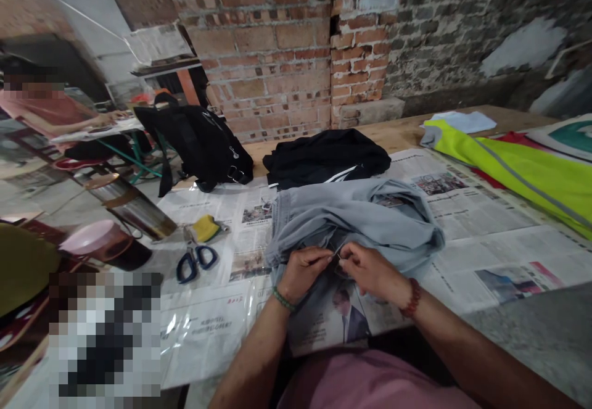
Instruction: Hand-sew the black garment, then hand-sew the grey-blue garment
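Grey trousers (319, 202) with a gathered waistband lie crumpled on the newspaper-covered table. Over their near edge, my left hand (303, 270), wearing a green bead bracelet, is closed in a pinch. My right hand (372, 270), with a red bead bracelet, pinches close beside it, fingertips almost touching the left ones. Something thin and light shows between the fingertips; it is too small to name. Blue-handled scissors (197, 261) lie to the left of the trousers, touching or close to a yellow pad (206, 228).
Behind the trousers are a folded black garment (328, 153) and a black bag (198, 144). A steel flask (132, 205) and a pink-lidded cup (108, 245) stand at left. At right lies a neon-yellow garment (518, 168). Another person (41, 113) sits at a table far left.
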The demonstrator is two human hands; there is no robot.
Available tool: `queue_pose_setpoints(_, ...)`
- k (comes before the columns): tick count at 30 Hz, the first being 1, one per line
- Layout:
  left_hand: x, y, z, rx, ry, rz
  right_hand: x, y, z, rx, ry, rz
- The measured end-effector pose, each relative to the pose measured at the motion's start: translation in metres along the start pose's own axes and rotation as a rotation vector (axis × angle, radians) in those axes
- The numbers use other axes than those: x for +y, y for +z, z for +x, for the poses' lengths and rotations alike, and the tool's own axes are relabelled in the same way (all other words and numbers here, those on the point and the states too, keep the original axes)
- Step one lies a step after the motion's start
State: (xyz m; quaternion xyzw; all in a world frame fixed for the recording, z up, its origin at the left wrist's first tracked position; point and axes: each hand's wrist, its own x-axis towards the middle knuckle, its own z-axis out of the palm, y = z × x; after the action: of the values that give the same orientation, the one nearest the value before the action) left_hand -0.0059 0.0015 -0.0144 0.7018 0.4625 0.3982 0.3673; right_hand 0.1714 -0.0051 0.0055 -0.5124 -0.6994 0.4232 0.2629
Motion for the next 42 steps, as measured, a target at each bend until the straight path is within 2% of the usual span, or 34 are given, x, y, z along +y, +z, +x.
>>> queue_pose_setpoints(4, 0.001, -0.001, 0.001, 0.017, -0.003, -0.018, -0.01, -0.031, 0.012, 0.332, -0.279, -0.274)
queue_pose_setpoints(5, 0.002, -0.001, 0.001, 0.015, 0.003, -0.015, -0.012, -0.035, 0.02, 0.348, -0.342, -0.289)
queue_pose_setpoints(7, 0.002, -0.001, 0.001, 0.012, 0.014, -0.008, -0.011, -0.039, 0.036, 0.214, -0.407, -0.254)
queue_pose_setpoints(10, 0.0, -0.002, 0.001, 0.019, 0.035, -0.005, -0.004, -0.033, 0.055, -0.163, -0.28, -0.143)
queue_pose_setpoints(11, 0.0, -0.003, 0.001, 0.025, 0.042, -0.003, 0.0, -0.03, 0.058, -0.248, -0.213, -0.096)
queue_pose_setpoints(13, -0.001, -0.004, 0.0, 0.033, 0.049, 0.002, 0.006, -0.024, 0.06, -0.327, -0.107, 0.033)
queue_pose_setpoints(16, -0.002, -0.004, 0.001, 0.043, 0.021, 0.002, 0.011, -0.019, 0.057, -0.312, -0.016, 0.262)
queue_pose_setpoints(19, -0.005, -0.003, 0.002, 0.064, -0.046, -0.038, 0.012, -0.018, 0.054, -0.238, 0.047, 0.393)
queue_pose_setpoints(26, -0.008, -0.002, 0.002, 0.016, -0.195, -0.223, 0.007, -0.009, 0.052, -0.192, 0.088, 0.443)
queue_pose_setpoints(30, -0.01, -0.002, 0.002, 0.002, -0.243, -0.238, 0.006, -0.004, 0.051, -0.079, 0.099, 0.454)
queue_pose_setpoints(37, -0.01, -0.001, 0.003, 0.056, -0.186, -0.171, 0.012, -0.006, 0.052, -0.051, 0.104, 0.541)
queue_pose_setpoints(42, -0.009, 0.0, 0.003, 0.109, -0.009, -0.064, 0.016, -0.015, 0.048, -0.199, 0.168, 0.679)
